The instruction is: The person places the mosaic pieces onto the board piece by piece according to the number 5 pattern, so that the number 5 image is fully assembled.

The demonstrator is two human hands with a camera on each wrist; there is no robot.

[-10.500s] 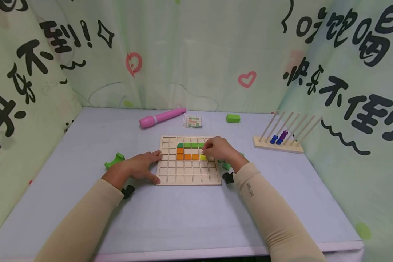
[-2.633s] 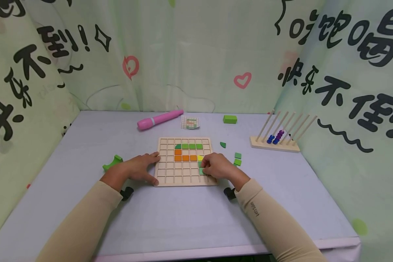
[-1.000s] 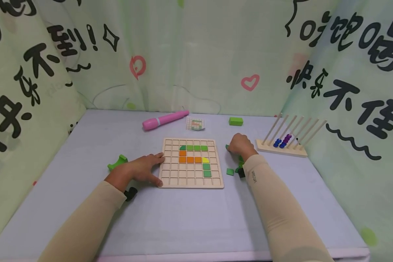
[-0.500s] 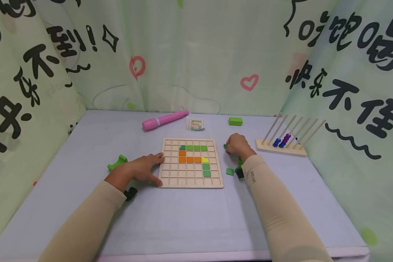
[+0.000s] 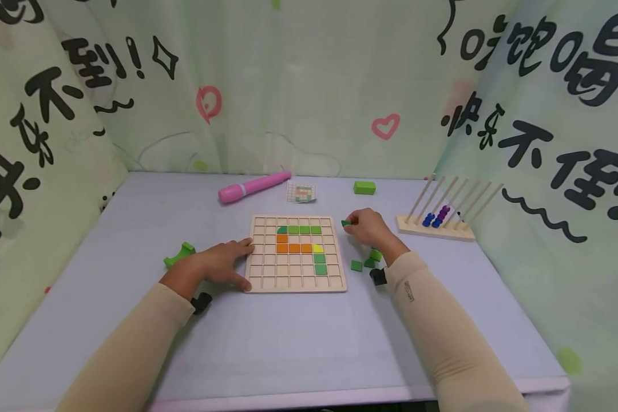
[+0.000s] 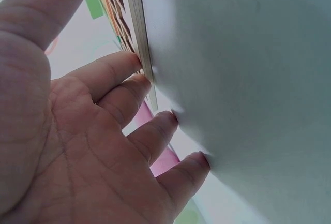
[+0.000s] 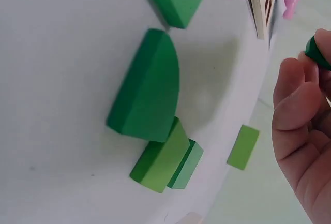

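A wooden grid board (image 5: pixel 268 284) lies mid-table, bearing a row of green squares, several orange squares (image 5: pixel 294 248), a yellow square (image 5: pixel 317 248) and two darker green squares (image 5: pixel 320 264) below it. My left hand (image 5: pixel 218 263) rests at its left side, fingers spread and thumb by the near corner; in the left wrist view fingertips touch the board's edge. Right of the board, my right hand (image 5: pixel 369 228) pinches a small dark green piece with a curved side (image 7: pixel 313 52) between thumb and fingers. Below that hand lie loose green pieces, among them a rounded one (image 7: pixel 147 89) and a square (image 5: pixel 356 265).
Behind the board lie a pink pen-shaped toy (image 5: pixel 252 187), a small pattern card (image 5: pixel 301 193) and a green block (image 5: pixel 364 187). A peg rack with beads (image 5: pixel 436 230) stands at right. A curved green piece (image 5: pixel 179 255) sits beyond the left wrist.
Two darker green squares have joined the board below the yellow one since the oldest frame. My right hand has since gone to the table's right and picked up the rounded piece. Left hand stays.
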